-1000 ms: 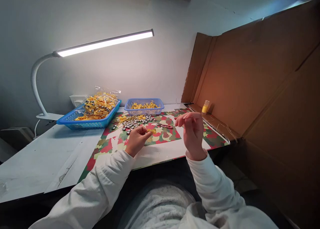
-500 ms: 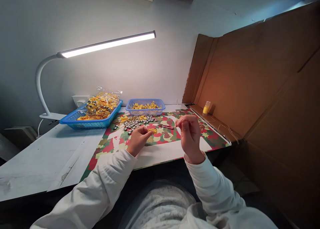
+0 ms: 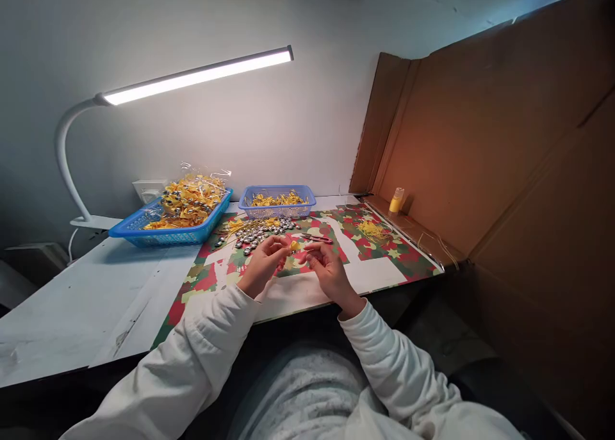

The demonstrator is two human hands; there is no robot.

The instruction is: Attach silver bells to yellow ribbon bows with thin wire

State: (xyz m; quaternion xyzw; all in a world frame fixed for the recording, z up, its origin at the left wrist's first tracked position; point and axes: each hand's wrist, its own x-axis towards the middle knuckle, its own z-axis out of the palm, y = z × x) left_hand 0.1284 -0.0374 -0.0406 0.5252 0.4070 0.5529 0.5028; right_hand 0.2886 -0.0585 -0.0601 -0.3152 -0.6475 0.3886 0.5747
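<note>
My left hand (image 3: 263, 260) pinches a small yellow ribbon piece (image 3: 295, 246) between thumb and fingertips, above the patterned mat. A shiny spot shows at the ribbon's lower edge, too small to name. Close to its right side is my right hand (image 3: 330, 275), fingers curled and pressed together; what they hold, if anything, is too small to make out. Behind the hands lie small tweezers-like or snips-like tool with reddish handles (image 3: 317, 238) and a spread of silver bells (image 3: 254, 233). Yellow ribbon pieces (image 3: 235, 226) lie among the bells.
A blue basket (image 3: 168, 237) heaped with yellow ribbons and bells stands at the left, a smaller basket (image 3: 276, 212) at the back. Yellow threads (image 3: 372, 230) lie at the right, near a yellow-filled bottle (image 3: 396, 200). Cardboard (image 3: 480, 126) walls the right side; a lamp (image 3: 202, 78) hangs above.
My right hand has come down and left from its raised place, close to the ribbon in my left hand. The yellow threads at the right are now uncovered. The view has shifted slightly.
</note>
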